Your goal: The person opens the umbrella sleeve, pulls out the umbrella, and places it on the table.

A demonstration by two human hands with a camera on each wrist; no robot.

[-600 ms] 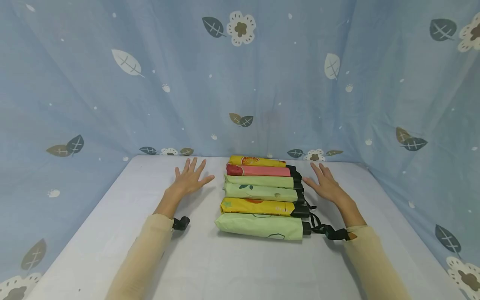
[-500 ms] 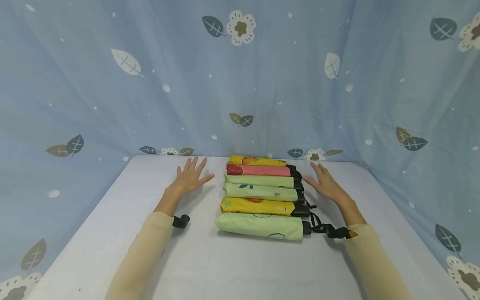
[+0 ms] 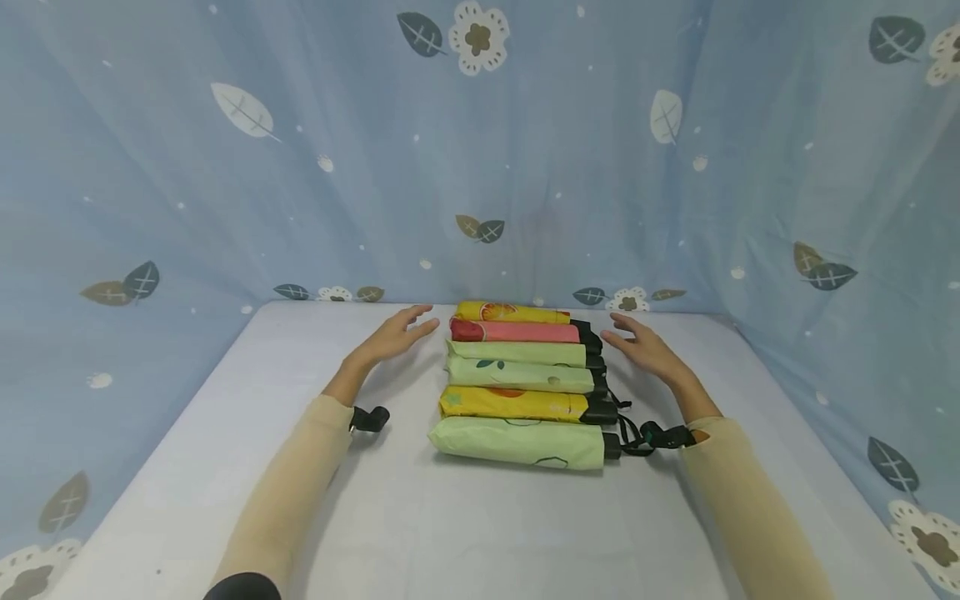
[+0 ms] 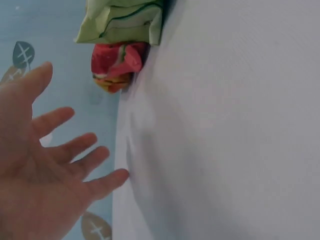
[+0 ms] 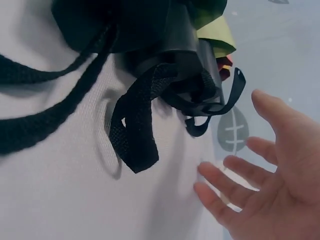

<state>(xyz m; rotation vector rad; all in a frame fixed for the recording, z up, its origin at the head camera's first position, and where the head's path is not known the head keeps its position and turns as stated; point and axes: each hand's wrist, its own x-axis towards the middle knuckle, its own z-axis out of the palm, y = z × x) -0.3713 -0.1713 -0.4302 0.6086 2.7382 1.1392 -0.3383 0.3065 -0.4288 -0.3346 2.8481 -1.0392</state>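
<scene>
your left grip [image 3: 392,337] and right grip [image 3: 647,350] are spread, either side of a row on the counter [image 3: 487,533]: nearest a green umbrella [image 3: 517,442], then a yellow umbrella [image 3: 517,404], two more green umbrellas [image 3: 517,375], a pink umbrella [image 3: 528,332], and an orange-printed umbrella [image 3: 517,312] by the blue curtain [image 3: 555,158]

Six folded umbrellas [image 3: 525,375], green, yellow and pink, lie side by side on a white surface [image 3: 480,533].

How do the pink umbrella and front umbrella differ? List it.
The pink umbrella has a red left end; the front umbrella is pale green with dark outlines.
The pink umbrella lies second from the back; the front umbrella is nearest the head camera.
Both are folded, each with a black handle on the right.
</scene>
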